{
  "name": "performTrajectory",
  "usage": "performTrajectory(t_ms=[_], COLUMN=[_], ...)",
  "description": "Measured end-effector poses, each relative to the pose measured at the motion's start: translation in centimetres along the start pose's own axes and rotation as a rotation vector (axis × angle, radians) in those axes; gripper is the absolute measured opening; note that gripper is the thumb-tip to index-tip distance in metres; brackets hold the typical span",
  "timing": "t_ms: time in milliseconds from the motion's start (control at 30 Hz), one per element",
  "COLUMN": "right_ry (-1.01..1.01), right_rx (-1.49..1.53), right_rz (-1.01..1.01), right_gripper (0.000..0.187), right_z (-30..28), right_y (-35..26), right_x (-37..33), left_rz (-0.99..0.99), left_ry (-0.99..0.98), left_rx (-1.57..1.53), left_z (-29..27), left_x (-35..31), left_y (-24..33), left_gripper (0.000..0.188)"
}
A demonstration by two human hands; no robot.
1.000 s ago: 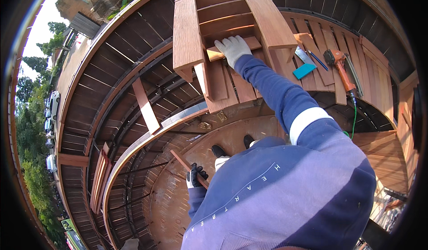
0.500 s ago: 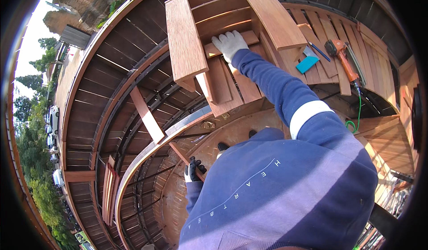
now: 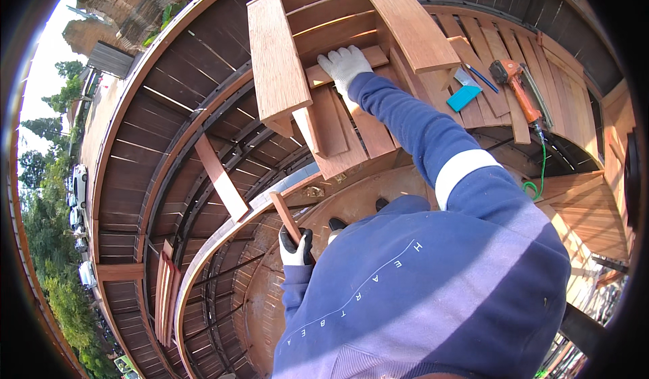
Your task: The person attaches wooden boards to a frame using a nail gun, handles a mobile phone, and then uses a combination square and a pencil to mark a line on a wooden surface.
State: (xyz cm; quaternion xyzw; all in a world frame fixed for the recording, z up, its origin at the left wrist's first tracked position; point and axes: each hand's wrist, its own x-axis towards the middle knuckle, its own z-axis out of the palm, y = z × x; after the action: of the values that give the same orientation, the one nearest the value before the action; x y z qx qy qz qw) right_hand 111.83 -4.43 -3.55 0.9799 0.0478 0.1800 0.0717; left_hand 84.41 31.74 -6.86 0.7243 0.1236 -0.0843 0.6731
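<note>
My left hand (image 3: 296, 247), in a white and black glove, is closed round a narrow wooden strip (image 3: 286, 218) at the left of my body. The strip's upper end points up and slightly left. Stretched far forward, my right hand (image 3: 345, 66) in a pale knitted glove grips a short wooden board (image 3: 374, 56), its fingertips curled over the far edge. That board lies crosswise inside a boxy frame of reddish planks (image 3: 278, 58). Loose slats (image 3: 368, 135) lie below it, towards me.
On the slatted deck to the right are an orange nail gun (image 3: 520, 91) with a green hose (image 3: 543, 176), a square with a turquoise handle (image 3: 464, 98) and a blue pen (image 3: 483, 79). A plank (image 3: 222, 176) bridges the curved dark tiers at left, near stacked boards (image 3: 164, 298).
My left hand has lifted slightly, and the strip in it has swung more upright, its end now higher. My right hand stays on the short board.
</note>
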Motion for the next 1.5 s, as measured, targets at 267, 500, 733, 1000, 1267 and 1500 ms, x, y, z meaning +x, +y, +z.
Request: performTrajectory(t_ms=[267,500,733,1000,1267,1500], right_ry=[0.035,-0.030,-0.128,0.121,0.037,-0.375], right_rx=[0.056,1.922,2.159,2.397,2.294,2.213], right_rz=[0.021,0.215,0.328,0.736,0.901,0.674], right_gripper=[0.048,0.057,0.066,0.062,0.060,0.080], right_z=[-2.6,-6.9,-9.9,-14.8,-14.9,-12.2], right_y=[0.2,-3.8,-6.3,-3.7,-0.6,-2.6], right_x=[-1.1,-12.8,-22.2,-23.2,-28.1,-30.8], left_rz=[0.357,0.542,0.732,0.637,0.378,0.586], left_ry=[-0.171,-0.362,-0.497,-0.722,-0.203,-0.034], left_rx=[0.296,0.502,0.735,0.624,0.983,1.171], left_z=[4.7,9.7,15.0,13.5,12.4,13.8], left_x=[2.8,4.6,3.9,2.7,11.5,12.5], left_y=[5.9,11.0,13.2,16.8,12.8,12.0], left_gripper=[0.079,0.078,0.090,0.082,0.091,0.065])
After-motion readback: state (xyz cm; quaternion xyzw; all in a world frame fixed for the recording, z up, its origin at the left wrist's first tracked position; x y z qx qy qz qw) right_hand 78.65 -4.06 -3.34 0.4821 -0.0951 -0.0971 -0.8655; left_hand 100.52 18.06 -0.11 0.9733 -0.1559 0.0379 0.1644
